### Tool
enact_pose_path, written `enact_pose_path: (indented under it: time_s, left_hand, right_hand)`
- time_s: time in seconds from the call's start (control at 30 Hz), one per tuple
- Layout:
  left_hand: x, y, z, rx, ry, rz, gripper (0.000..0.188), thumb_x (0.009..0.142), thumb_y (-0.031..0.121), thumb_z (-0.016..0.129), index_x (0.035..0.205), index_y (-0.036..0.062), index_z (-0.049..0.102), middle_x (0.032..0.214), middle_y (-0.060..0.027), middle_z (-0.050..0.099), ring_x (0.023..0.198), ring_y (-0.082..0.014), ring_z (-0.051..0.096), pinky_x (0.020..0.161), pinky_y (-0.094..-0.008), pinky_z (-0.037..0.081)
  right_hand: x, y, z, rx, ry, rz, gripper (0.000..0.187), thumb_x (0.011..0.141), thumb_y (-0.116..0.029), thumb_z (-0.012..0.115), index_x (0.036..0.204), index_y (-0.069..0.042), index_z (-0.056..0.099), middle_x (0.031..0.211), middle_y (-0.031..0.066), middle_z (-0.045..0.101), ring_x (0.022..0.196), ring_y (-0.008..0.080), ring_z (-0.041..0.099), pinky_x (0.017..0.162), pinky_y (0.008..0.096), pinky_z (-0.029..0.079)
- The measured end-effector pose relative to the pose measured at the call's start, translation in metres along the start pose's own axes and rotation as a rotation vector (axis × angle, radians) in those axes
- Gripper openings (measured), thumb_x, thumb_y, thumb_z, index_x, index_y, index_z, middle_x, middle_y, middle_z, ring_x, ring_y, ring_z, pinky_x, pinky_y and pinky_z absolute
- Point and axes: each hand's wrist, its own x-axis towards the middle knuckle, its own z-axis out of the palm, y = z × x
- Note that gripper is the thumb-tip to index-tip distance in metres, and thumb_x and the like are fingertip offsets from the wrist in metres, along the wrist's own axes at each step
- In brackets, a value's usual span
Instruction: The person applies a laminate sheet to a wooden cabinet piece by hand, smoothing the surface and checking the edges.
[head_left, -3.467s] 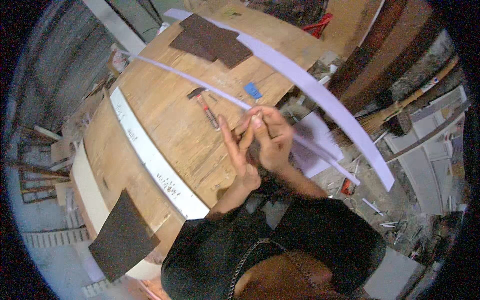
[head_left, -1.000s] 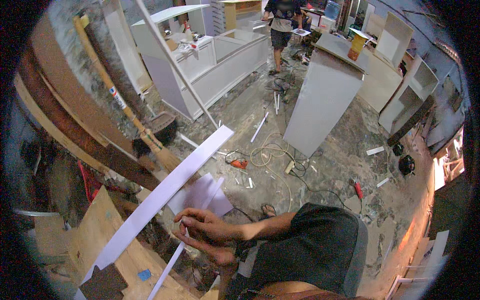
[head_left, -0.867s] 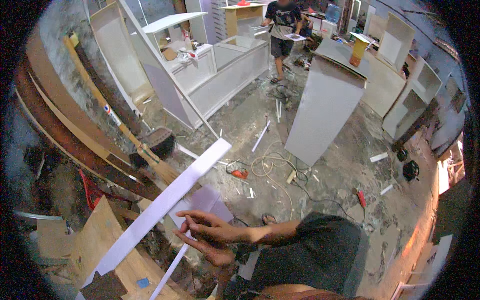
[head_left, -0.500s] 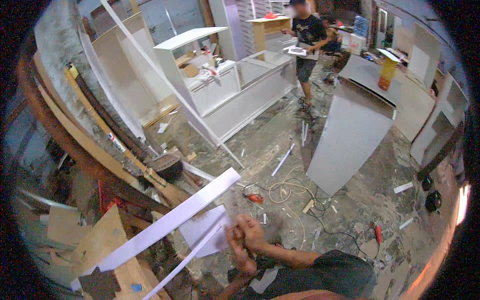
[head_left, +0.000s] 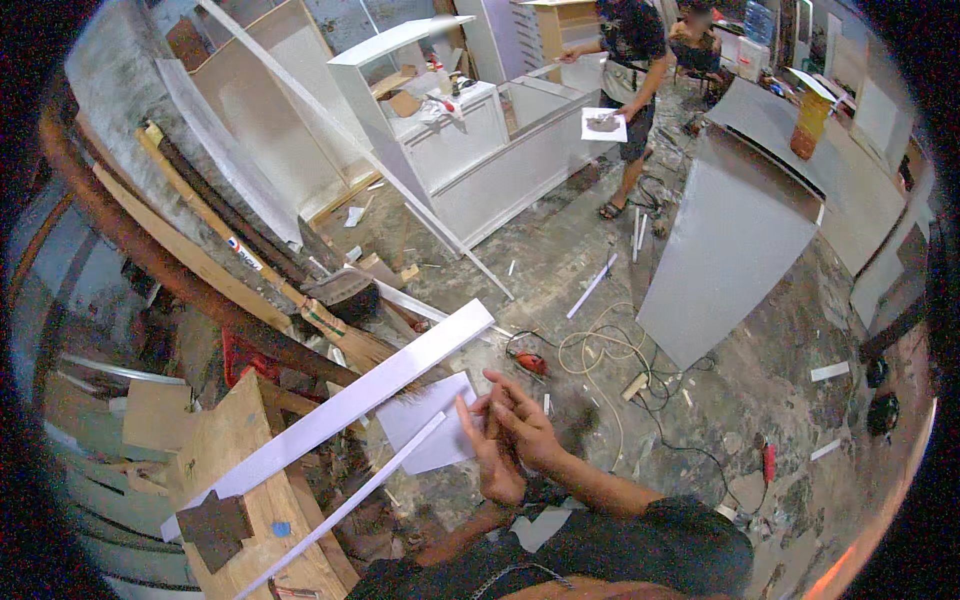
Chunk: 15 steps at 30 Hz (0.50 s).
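Observation:
My left hand [head_left: 490,462] and my right hand [head_left: 532,432] meet in front of me, the right fingers against the left palm. Fingers on both are stretched out, and I see nothing held. Left of them, a long white board [head_left: 350,415] slants up from a wooden bench [head_left: 262,475]. A thin white strip [head_left: 350,500] runs parallel on the near side, its far end close to my left hand. Beneath these lies a white panel [head_left: 425,440] on or near the floor. On the bench sit a dark flat piece [head_left: 215,532] and a small blue patch [head_left: 281,528].
A co-worker [head_left: 630,60] stands beyond, holding a white sheet [head_left: 604,125]. White cabinets [head_left: 500,170] stand at the back. A large grey panelled piece [head_left: 725,240] is at right. An orange power tool [head_left: 530,362], coiled cable [head_left: 600,350] and broom [head_left: 350,345] lie about.
My hands have shifted slightly, and their fingers are more stretched out. My view has tilted, moving the scene in the picture. The co-worker has stepped closer with the white sheet.

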Motion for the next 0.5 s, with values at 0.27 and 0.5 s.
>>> enact_pose_path:
  time_s: [0.27,0.5]
  left_hand:
    - [-0.019,0.017,0.038,0.283,-0.187,0.105,0.097,0.082,0.041,0.051,0.149,0.0024,-0.008,0.154,-0.0209,0.011,0.142,-0.0317,0.016,0.115,-0.0390,0.013]
    - [-0.029,0.001,0.012,0.548,-0.295,0.096,0.101,0.080,0.044,0.057,0.149,0.0005,-0.003,0.154,-0.0212,0.009,0.144,-0.0314,0.011,0.115,-0.0398,0.009]
  right_hand:
    - [-0.013,0.025,-0.011,-0.054,0.194,-0.006,0.021,0.101,-0.023,0.044,0.101,-0.004,0.053,0.078,-0.0021,0.052,0.066,0.0040,0.046,0.060,0.0188,0.039]
    - [-0.018,0.011,-0.013,-0.041,0.203,-0.038,0.035,0.102,-0.034,0.040,0.080,-0.008,0.048,0.061,-0.0030,0.044,0.049,0.0050,0.040,0.047,0.0201,0.034]
